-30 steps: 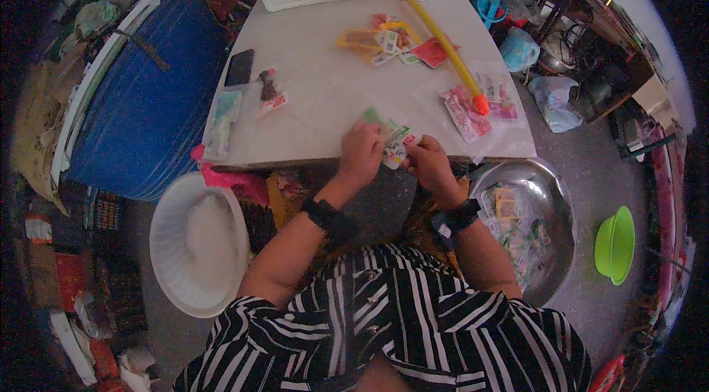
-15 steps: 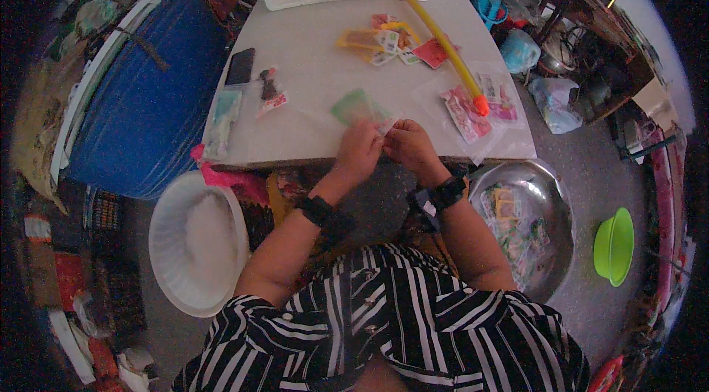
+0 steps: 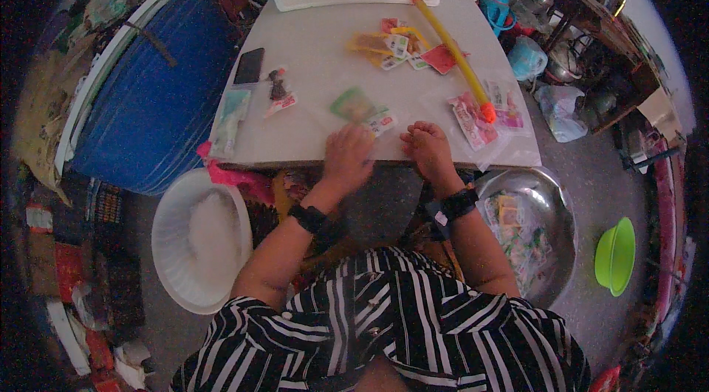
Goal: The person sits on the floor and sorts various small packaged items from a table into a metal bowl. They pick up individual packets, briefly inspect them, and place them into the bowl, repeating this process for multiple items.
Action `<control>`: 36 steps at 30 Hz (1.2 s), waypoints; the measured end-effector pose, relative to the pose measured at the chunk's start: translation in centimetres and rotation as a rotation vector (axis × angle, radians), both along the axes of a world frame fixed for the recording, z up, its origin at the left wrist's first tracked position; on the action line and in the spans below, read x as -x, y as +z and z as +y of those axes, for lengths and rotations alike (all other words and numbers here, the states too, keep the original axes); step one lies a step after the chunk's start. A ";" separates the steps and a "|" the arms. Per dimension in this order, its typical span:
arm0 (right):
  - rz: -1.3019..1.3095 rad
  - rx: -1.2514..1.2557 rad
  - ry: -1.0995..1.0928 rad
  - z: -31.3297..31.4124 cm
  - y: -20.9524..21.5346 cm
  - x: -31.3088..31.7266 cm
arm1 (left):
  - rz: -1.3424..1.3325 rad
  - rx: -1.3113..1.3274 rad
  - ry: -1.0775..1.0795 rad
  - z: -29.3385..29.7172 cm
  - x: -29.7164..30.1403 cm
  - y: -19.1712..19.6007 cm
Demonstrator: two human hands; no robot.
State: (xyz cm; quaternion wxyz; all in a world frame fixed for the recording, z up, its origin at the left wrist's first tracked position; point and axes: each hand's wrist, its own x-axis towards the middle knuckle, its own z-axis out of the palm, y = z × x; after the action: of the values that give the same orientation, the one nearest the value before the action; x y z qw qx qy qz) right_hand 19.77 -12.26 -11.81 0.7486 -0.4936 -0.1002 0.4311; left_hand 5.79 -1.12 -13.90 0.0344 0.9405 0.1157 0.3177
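Note:
My left hand (image 3: 348,156) is just over the table's near edge, back upward, fingers stretched forward. Its fingertips are right by a clear packet with a green and brown part (image 3: 352,104), blurred, and a white-and-red label (image 3: 381,122). Whether they touch it is unclear. My right hand (image 3: 428,147) is a little to the right, fingers curled in; what they hold, if anything, is hidden. Farther right lie pink-and-red printed packets (image 3: 473,121) in clear plastic. A yellow tube with orange ends (image 3: 454,52) lies slanting across the table's right part.
Yellow and red packets (image 3: 391,45) lie mid-table before a white foam box (image 3: 354,1). A phone (image 3: 249,66) and small packets are at the left. Below stand a white tub (image 3: 166,244), a metal basin (image 3: 565,244) with packets, and a green basin (image 3: 615,255). A blue barrel (image 3: 155,89) is beyond.
My hands were together at the packet; now they are apart, the left lower and flatter, the right farther right with curled fingers. The view has shifted slightly.

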 end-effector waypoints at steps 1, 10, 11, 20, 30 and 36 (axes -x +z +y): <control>-0.012 0.008 0.005 -0.1 0.1 0.0 | -0.008 -0.042 0.016 0.2 0.2 -0.1; -0.029 -0.022 0.012 -0.1 -1.0 -0.7 | 0.458 -0.141 0.068 3.8 1.9 2.1; -0.021 -0.037 0.017 -0.1 -1.5 -0.9 | 0.434 -0.197 0.101 4.7 2.4 2.6; -0.062 -0.099 0.033 0.1 -2.5 -1.3 | 0.486 -0.357 0.645 12.4 8.5 6.4; -0.004 -0.097 -0.054 -0.4 -1.7 -0.6 | 0.189 0.059 0.907 16.3 18.9 4.1; -0.034 -0.060 0.060 -0.3 -1.1 -0.3 | 0.516 0.237 0.924 18.0 34.0 -4.1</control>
State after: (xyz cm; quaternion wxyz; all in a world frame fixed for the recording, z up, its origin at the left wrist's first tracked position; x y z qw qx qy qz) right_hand 20.07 -12.51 -12.89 0.7479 -0.4750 -0.1406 0.4417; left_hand -28.25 16.86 -17.98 -0.0327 0.8288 0.5569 0.0432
